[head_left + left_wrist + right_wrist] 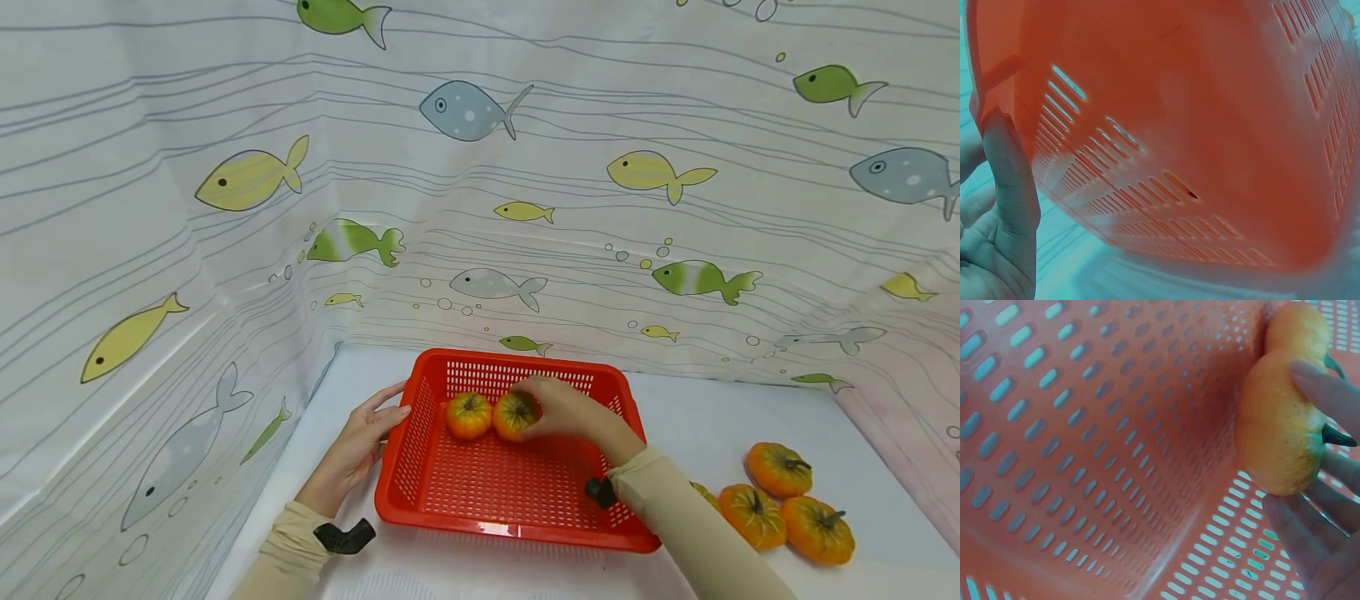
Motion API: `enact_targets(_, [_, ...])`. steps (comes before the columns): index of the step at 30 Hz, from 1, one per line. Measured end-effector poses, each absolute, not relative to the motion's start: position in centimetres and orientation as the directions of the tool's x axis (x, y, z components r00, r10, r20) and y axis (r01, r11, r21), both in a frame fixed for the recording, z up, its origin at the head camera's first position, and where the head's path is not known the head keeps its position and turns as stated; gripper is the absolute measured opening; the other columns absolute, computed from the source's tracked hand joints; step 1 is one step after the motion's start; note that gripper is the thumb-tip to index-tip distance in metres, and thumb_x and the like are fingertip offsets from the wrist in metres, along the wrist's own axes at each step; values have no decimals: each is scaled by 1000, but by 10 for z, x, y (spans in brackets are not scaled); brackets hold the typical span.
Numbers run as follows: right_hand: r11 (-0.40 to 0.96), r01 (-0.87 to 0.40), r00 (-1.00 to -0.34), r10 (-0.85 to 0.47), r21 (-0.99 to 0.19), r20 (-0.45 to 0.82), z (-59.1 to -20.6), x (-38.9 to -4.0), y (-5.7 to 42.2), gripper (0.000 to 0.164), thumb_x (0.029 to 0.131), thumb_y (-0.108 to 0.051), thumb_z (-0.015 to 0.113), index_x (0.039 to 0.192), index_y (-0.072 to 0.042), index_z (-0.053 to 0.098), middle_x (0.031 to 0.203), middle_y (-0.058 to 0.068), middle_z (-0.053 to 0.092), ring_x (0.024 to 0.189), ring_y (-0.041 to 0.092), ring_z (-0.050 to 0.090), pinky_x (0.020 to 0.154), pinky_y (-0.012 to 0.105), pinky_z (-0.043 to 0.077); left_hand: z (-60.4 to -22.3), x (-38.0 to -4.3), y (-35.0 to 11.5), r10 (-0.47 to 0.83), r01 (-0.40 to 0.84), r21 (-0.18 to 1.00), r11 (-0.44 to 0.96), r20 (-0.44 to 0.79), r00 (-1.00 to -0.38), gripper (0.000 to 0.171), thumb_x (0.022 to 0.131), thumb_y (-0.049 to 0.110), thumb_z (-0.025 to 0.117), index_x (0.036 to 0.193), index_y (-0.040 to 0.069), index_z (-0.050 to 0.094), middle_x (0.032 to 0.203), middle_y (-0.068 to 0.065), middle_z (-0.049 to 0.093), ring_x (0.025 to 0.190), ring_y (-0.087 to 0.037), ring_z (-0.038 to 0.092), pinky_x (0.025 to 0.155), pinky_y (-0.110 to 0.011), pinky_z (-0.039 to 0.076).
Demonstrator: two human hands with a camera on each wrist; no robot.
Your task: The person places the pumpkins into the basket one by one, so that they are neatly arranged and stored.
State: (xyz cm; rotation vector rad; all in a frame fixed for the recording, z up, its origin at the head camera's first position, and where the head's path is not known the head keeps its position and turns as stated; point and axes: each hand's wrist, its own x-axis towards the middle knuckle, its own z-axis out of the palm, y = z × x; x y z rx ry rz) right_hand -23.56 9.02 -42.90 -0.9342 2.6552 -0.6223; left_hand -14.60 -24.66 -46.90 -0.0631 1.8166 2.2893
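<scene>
By the left hand (367, 437), the side rim of a red perforated plastic basket (450, 522) is gripped; by the right hand (558, 408), a small orange pumpkin (514, 416) is held between thumb and fingers inside the basket, just beside 1 second pumpkin (468, 418). On the white table (697, 417), 4 further pumpkins (752, 518) are seen, 1 partly hidden by the right sleeve (693, 525).

Your left hand (363, 437) touches the left rim of the upright red perforated basket (510, 530), near the far edge of the tabletop (701, 417). Near the basket's far edge, your right hand (558, 410) grips an orange, green-tinged pumpkin (514, 415), stem up, beside a similar pumpkin (468, 417).
</scene>
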Motion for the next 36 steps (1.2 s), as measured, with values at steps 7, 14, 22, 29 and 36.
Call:
enact_targets(7, [703, -541, -754, -649, -463, -104, -432, -237, 89, 73, 79, -33, 91, 140, -8, 62, 141, 9, 64, 133, 28, 58, 117, 47, 48, -469, -147, -247, 138, -200, 957, -208, -173, -975, 60, 105, 20, 61, 159, 18, 35, 120, -6, 74, 97, -15, 76, 84, -36, 64])
enact_targets(14, [705, -550, -751, -652, -447, -104, -435, -238, 88, 72, 79, -34, 91, 138, -5, 63, 140, 10, 65, 132, 28, 59, 117, 47, 47, -469, -147, -247, 135, -212, 955, -208, -187, -973, 59, 105, 22, 61, 159, 20, 36, 120, -4, 74, 98, -15, 76, 86, -36, 64])
enact_targets(22, [711, -536, -760, -641, -455, -107, -435, -237, 87, 71, 79, -34, 91, 139, -8, 63, 140, 8, 66, 132, 27, 59, 117, 47, 47, -469, -147, -247, 142, -202, 960, -194, -177, -974, 60, 105, 23, 61, 160, 19, 35, 123, -7, 73, 100, -16, 76, 86, -37, 64])
enact_targets(29, [704, -549, -757, -647, -451, -88, -436, -237, 87, 70, 79, -36, 91, 137, -8, 64, 138, 9, 66, 130, 27, 60, 115, 47, 49, -469, -147, -246, 140, -196, 959, -206, -169, -976, 60, 105, 21, 62, 159, 18, 36, 117, -4, 74, 96, -14, 77, 83, -34, 65])
enact_targets(36, [702, -542, -760, -644, -461, -86, -433, -236, 87, 68, 78, -36, 91, 136, -9, 66, 138, 8, 65, 129, 27, 60, 114, 48, 49, -470, -146, -248, 173, -167, 959, -227, -129, -976, 63, 106, 17, 60, 161, 13, 31, 108, 1, 75, 87, -9, 75, 74, -26, 64])
